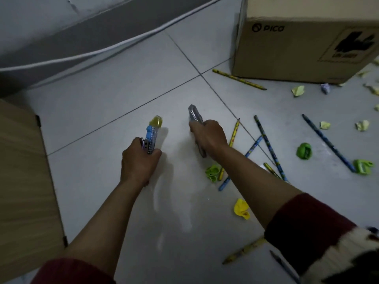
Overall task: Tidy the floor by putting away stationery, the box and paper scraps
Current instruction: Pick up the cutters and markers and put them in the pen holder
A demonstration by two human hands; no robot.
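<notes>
My left hand (pixel 137 160) grips a blue utility knife with a yellow tip (pixel 153 131), held above the floor tiles. My right hand (pixel 207 137) grips a grey utility knife (pixel 194 114), its end pointing away from me. Several blue and yellow pencils (pixel 266 144) lie scattered on the floor right of my right hand. Green sharpeners (pixel 304 151) and a yellow one (pixel 242 209) lie among them. Crumpled yellow paper scraps (pixel 298 91) lie near a brown cardboard box (pixel 303 48) at the upper right.
A wooden board or cabinet side (pixel 24 181) stands at the left edge. A white cable (pixel 102 51) runs along the grey wall base at the top. Two more pencils (pixel 244 251) lie near my right sleeve at the bottom.
</notes>
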